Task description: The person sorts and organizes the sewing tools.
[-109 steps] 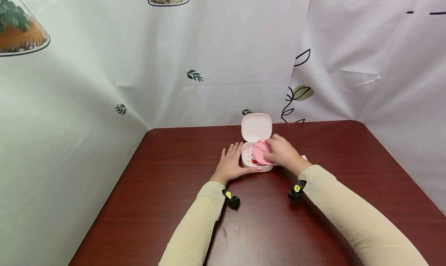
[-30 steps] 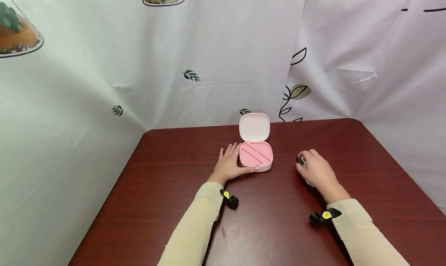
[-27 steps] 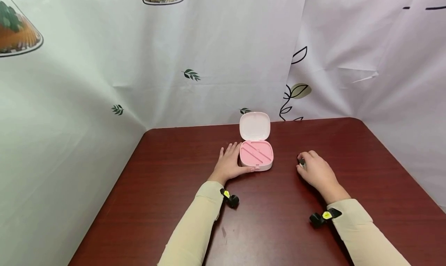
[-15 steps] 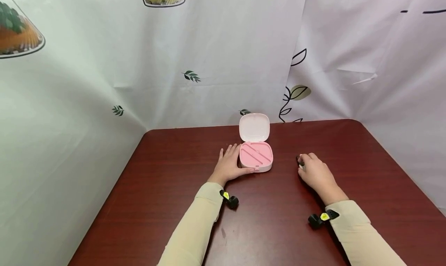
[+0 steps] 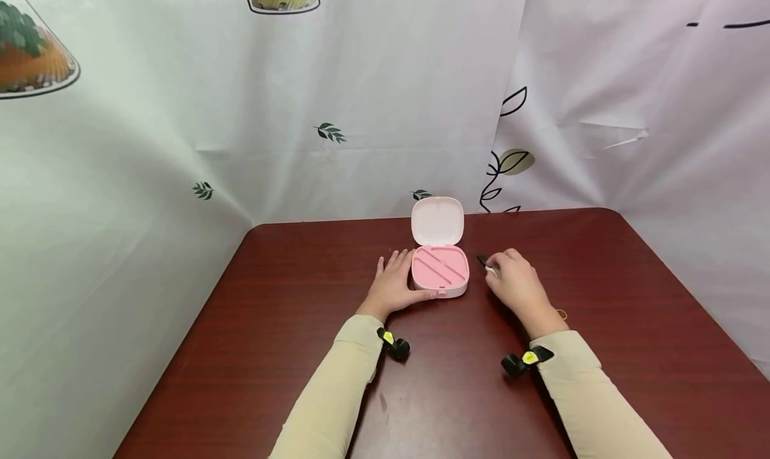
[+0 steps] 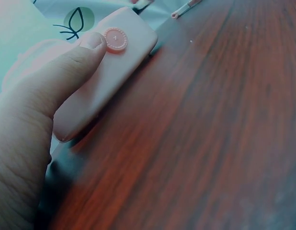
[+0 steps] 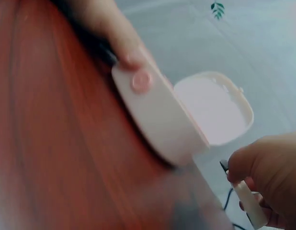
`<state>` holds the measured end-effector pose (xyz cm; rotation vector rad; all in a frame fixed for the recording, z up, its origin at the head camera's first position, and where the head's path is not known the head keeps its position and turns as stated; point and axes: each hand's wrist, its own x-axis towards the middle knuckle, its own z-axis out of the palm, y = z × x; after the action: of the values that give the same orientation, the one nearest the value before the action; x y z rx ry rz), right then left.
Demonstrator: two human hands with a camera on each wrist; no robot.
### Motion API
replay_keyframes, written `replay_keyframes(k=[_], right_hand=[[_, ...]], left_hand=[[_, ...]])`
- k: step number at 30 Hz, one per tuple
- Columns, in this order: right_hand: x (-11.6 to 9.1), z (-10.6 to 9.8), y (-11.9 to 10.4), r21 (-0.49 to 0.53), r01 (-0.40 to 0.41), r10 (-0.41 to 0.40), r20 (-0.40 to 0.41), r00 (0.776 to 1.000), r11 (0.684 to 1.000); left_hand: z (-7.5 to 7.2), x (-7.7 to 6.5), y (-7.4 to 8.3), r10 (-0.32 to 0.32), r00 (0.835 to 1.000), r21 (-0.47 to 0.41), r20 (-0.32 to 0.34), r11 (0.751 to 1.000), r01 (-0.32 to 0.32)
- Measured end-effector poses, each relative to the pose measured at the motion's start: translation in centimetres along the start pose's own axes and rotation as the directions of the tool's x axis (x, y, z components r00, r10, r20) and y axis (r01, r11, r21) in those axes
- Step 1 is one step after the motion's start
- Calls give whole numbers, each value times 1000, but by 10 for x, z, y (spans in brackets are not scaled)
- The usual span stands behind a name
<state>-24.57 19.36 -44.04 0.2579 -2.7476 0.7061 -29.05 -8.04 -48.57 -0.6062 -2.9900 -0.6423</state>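
A pale pink case (image 5: 442,290) stands on the table with its lid (image 5: 438,222) raised. Inside sits a pink tray (image 5: 424,272) with diagonal slots. My left hand (image 5: 390,289) rests at the case's left side, fingers straight, its thumb against the front near the round clasp (image 6: 115,39). To the right of the case, my right hand (image 5: 519,282) pinches a small white-handled stick with a dark tip (image 7: 251,203). Its tip points toward the case without touching it; the fingers hide part of the handle, and its exact kind is unclear.
The dark red table (image 5: 301,298) ends at a printed cloth backdrop (image 5: 373,98). By my right wrist is a thin yellow loop (image 5: 562,313). The left wrist view also shows a slim pink-ended stick (image 6: 186,8) beyond the case.
Earlier, my right hand held the pink tray over the case; now the tray lies inside. Since then that hand went right, took the stick and came back leftward. The left hand stayed put.
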Motion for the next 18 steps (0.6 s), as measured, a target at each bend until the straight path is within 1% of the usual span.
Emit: replay_keyframes(k=[8,13,18], right_hand=[[16,17,-33,74,68,-61,-92,994,995],[20,29,-51,103,136,-129,-74,989,985],[20,39,-58,87,191,-186,-57,981,978]], left_hand=[[1,1,-1,10,1000,-3,1,1000,-10],[0,0,-1,10,1000,3,-8,1000,-10],[-1,0,-1,14,1000,8,-8,1000,-14]])
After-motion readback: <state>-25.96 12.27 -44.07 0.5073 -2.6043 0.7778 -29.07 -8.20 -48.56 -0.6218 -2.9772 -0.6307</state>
